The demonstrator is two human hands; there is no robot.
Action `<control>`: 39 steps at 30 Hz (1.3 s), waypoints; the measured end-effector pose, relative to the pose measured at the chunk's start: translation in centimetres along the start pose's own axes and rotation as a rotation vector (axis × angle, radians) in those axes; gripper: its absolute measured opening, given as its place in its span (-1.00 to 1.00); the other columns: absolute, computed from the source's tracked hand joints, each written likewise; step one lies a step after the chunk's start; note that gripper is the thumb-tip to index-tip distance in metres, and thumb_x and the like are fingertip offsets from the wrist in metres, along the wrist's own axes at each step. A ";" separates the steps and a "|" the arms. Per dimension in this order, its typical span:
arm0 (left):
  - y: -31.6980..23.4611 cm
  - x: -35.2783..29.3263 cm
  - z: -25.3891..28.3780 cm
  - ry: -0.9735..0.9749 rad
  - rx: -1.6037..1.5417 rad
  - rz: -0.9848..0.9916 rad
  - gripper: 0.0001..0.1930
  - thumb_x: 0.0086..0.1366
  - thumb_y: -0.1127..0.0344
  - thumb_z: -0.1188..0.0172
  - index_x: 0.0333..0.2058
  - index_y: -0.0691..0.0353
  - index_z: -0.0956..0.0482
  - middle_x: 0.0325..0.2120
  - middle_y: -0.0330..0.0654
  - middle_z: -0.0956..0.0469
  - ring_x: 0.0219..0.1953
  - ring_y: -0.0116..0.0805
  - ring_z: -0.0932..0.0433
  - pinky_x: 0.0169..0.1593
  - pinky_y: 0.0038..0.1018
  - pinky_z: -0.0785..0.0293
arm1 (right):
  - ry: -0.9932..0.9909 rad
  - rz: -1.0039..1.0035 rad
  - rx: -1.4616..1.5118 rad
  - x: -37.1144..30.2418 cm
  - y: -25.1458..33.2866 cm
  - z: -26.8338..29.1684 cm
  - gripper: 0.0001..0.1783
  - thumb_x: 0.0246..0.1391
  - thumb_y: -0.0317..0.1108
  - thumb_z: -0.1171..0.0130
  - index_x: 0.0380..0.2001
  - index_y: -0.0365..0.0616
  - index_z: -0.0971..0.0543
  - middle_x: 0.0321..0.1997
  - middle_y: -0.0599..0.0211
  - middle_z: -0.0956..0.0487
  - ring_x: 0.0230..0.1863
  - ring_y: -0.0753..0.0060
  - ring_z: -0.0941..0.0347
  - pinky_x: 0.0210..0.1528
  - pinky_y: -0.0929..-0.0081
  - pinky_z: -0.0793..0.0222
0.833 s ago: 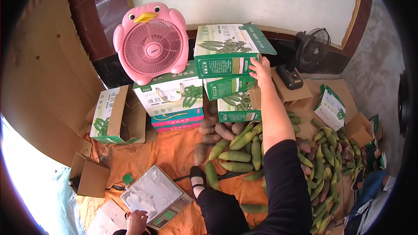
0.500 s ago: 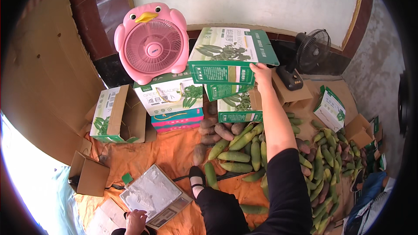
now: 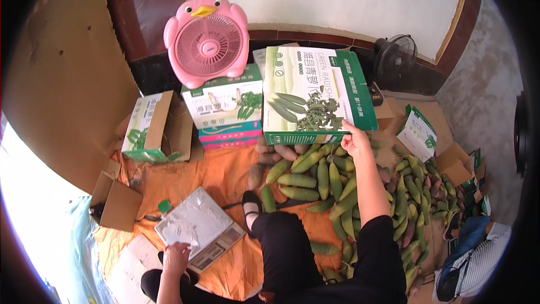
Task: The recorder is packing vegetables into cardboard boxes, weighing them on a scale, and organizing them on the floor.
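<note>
My right hand (image 3: 357, 139) pinches the near lower right edge of a green and white carton (image 3: 301, 87), with the thumb on its printed face. The carton is tilted toward me above a heap of green radishes (image 3: 323, 179). My left hand (image 3: 178, 257) hangs beside the near left edge of a flat scale (image 3: 198, 222), fingers loosely bent and holding nothing visible. White smears cover the scale's metal plate. Whatever is behind the raised carton is mostly hidden.
A pink penguin-shaped fan (image 3: 208, 45) stands on stacked cartons (image 3: 222, 104). Left of it lies an open carton (image 3: 152, 129); a small brown box (image 3: 116, 202) sits nearer. A black fan (image 3: 394, 59) stands behind right. Orange sheeting (image 3: 169, 183) covers the floor. Someone's striped sleeve (image 3: 485, 259) shows at right.
The carton in my right hand has come lower and tipped so its large printed face turns toward me. It now covers the cartons behind it. My left hand has risen slightly beside the scale.
</note>
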State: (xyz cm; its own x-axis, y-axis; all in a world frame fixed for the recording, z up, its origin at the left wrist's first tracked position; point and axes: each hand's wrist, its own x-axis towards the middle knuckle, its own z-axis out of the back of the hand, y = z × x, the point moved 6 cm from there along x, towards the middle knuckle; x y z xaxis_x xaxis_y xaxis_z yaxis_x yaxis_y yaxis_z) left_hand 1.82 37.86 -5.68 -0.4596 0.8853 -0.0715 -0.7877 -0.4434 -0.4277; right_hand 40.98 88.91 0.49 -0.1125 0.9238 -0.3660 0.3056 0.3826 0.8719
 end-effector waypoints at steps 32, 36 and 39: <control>-0.1 -10.6 12.8 -1.065 0.120 -0.015 -0.69 0.13 0.53 -0.16 -0.10 0.25 -0.57 -0.19 -0.07 -0.52 -0.05 -0.06 -0.44 0.08 -0.24 -0.29 | 1.232 0.636 -0.946 -21.0 -27.5 -25.6 -0.73 -0.09 -0.41 -0.27 -0.24 -0.17 -0.55 -0.31 0.13 -0.60 -0.22 0.14 -0.55 -0.18 0.36 -0.40; 0.6 -9.4 13.3 -1.008 0.052 -0.002 -0.73 0.24 0.43 -0.08 -0.08 0.22 -0.57 -0.10 -0.06 -0.52 0.02 -0.08 -0.43 0.13 -0.24 -0.26 | 1.248 0.491 -1.046 -20.3 -28.2 -24.7 -0.78 -0.16 -0.42 -0.28 -0.37 -0.23 -0.56 -0.32 0.17 -0.54 -0.20 0.11 -0.51 -0.17 0.35 -0.37; 1.8 -7.4 12.0 -0.635 0.045 0.138 -0.76 0.28 0.33 -0.07 -0.12 0.19 -0.60 -0.15 -0.11 -0.56 0.00 -0.15 -0.46 0.09 -0.24 -0.28 | 1.282 0.558 -1.063 -20.5 -28.1 -25.2 -0.84 -0.14 -0.45 -0.23 -0.40 -0.24 -0.58 -0.31 0.17 -0.53 -0.20 0.11 -0.50 -0.15 0.35 -0.38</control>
State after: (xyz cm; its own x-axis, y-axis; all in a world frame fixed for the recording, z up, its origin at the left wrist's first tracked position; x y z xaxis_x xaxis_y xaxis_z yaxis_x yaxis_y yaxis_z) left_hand -1.15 28.83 4.91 -0.6996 0.5711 0.4293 -0.7145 -0.5645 -0.4133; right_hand 10.88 59.59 -8.27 -0.9862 0.1623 0.0321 -0.0721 -0.5968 0.7992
